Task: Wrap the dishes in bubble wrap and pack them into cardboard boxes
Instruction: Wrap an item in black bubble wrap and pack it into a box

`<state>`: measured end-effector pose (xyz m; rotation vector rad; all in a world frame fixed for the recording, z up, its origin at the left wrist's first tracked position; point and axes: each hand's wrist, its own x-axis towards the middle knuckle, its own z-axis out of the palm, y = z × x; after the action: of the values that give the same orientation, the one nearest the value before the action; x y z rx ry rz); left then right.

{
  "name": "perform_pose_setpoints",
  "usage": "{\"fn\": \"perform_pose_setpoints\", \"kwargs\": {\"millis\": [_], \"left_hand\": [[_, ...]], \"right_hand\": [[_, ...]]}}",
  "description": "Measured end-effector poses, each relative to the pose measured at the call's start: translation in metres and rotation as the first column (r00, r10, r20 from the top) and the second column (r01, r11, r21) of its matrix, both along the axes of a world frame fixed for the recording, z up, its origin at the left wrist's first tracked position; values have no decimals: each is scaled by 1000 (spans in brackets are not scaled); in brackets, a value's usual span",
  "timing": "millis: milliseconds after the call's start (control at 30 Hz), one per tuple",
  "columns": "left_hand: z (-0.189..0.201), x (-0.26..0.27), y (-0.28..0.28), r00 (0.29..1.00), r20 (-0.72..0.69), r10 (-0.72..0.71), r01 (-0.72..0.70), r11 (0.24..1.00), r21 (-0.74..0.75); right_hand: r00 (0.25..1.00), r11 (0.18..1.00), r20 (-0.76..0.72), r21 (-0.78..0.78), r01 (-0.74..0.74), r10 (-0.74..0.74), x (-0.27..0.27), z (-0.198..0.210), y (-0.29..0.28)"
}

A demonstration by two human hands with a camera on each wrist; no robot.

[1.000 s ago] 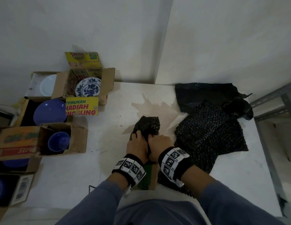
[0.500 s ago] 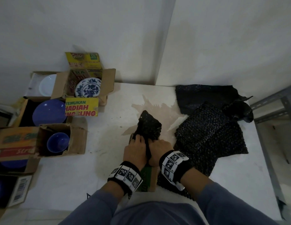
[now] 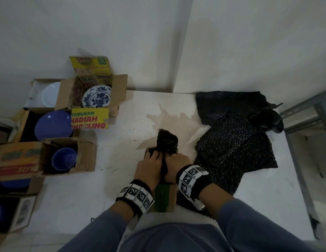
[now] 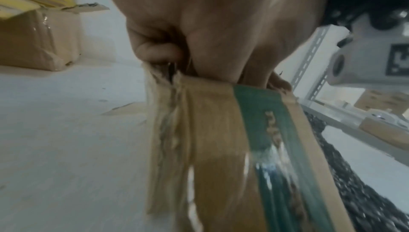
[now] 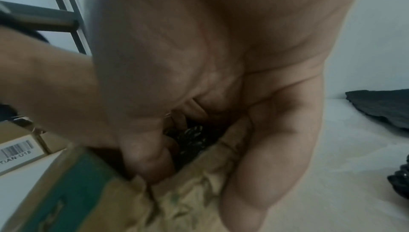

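A dish bundle wrapped in black bubble wrap stands up out of the mouth of a small brown cardboard box with green print on the white table. My left hand and right hand sit side by side on the bundle's near part, fingers curled round it at the box's opening. The left wrist view shows curled fingers at the torn rim of the box. In the right wrist view, fingers reach inside the box onto the bubble wrap. The dish itself is hidden.
Loose black bubble wrap sheets lie to the right. At the left stand open cartons holding a blue-flowered plate, a blue plate, a blue cup and a white plate. A metal shelf frame borders the right edge.
The bundle tipped more upright and then sank slightly at the box's mouth. Both hands stayed on it and drew a little nearer to me.
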<state>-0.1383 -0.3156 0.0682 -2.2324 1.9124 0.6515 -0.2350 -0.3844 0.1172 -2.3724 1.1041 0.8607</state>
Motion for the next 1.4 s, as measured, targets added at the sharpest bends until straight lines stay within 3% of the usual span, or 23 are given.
{"fn": "perform_pose_setpoints", "kwargs": {"millis": [267, 567, 700, 867, 1133, 1300, 1400], "left_hand": [[16, -8, -24, 994, 75, -77, 61, 979, 196], [3, 1, 7, 996, -95, 4, -7, 1000, -27], [8, -8, -4, 999, 34, -16, 15, 999, 45], [16, -15, -17, 999, 48, -17, 10, 990, 139], [8, -2, 1, 996, -83, 13, -16, 999, -40], [5, -5, -4, 1000, 9, -16, 16, 1000, 16], [6, -11, -11, 999, 38, -19, 17, 998, 62]], "right_hand": [[999, 997, -4, -57, -54, 54, -5, 18, -4], [999, 999, -40, 31, 29, -28, 1, 9, -4], [1000, 1000, -14, 28, 7, -6, -4, 12, -5], [998, 997, 64, -74, -15, 20, -8, 18, -4], [1000, 999, 11, 32, -1, 0, -5, 2, -4], [1000, 999, 26, 51, -14, 13, -9, 4, -5], [997, 999, 73, -16, -35, 36, -11, 13, -8]]}}
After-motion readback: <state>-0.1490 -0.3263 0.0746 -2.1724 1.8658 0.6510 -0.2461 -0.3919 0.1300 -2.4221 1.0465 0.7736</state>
